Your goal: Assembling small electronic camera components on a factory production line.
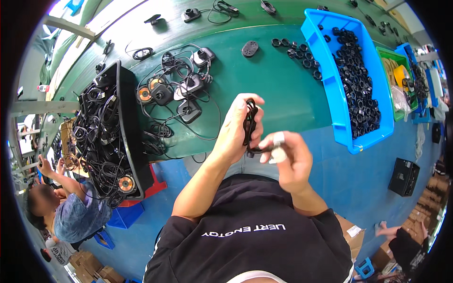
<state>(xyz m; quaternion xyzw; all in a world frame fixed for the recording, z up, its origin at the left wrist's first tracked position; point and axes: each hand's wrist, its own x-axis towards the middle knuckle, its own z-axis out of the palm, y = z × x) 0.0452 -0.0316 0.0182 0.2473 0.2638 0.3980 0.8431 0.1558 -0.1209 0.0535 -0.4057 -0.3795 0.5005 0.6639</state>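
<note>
My left hand (230, 133) is closed around a bundle of looped black cable (250, 123), held in front of my body at the near edge of the green table. My right hand (296, 162) is closed just to the right, with white coverings on some fingertips. Between its thumb and fingers it pinches a short stretch of the same cable, leading out from the lower end of the bundle. What lies inside its grip is partly hidden. Left of my hands, several black square devices (189, 111) with tangled cables lie on the green table (264, 89).
A black bin (126, 101) heaped with cabled devices stands at the left. On the right, a blue crate (337, 111) holds many black rings, with loose rings (306, 62) beside it. A dark oval piece (250, 48) lies farther back. Another person (78, 212) works at the far left.
</note>
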